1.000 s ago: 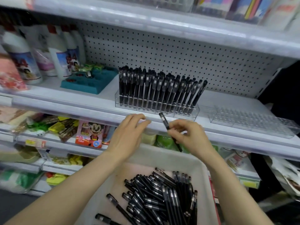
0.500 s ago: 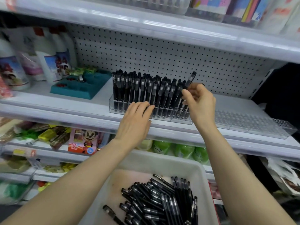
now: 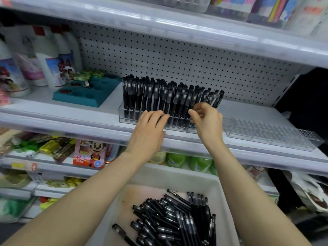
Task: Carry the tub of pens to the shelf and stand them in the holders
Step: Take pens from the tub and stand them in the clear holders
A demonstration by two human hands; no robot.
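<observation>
Presently catalogued, from the head view:

Tub [image 3: 177, 176]: one, white, positioned low in front of the shelf [image 3: 71, 119], beneath both forearms. Loose pens [image 3: 177, 219] are heaped toward its right side. They are black and number well over twenty, but overlap too closely for an exact count. White print is borne on some barrels, too small to be read.

First holder [image 3: 122, 112]: one, clear plastic, set on the shelf in front of the pegboard [image 3: 177, 55]. Standing pens [image 3: 156, 96] are lodged in it, well over twenty, those at the right end tilted rightward. White marks on the clips cannot be read.

Second holder [image 3: 266, 134]: one, clear, laid just to the right of the first.

Left hand [image 3: 149, 130]: fingers are laid straight against the front of the first holder; nothing is gripped.

Right hand [image 3: 207, 121]: fingers are curled at the right end of the standing row, with thumb and forefinger drawn together. Whether a pen is pinched cannot be told.

Other stock on the same shelf: one teal tray [image 3: 85, 95]; white bottles [image 3: 53, 64] with red caps, at least three, labels blurred.

Other stock on the shelf below: one pink box [image 3: 88, 153], printed "18" beside a cartoon figure; green bottles [image 3: 179, 160], at least three, labels unreadable.
</observation>
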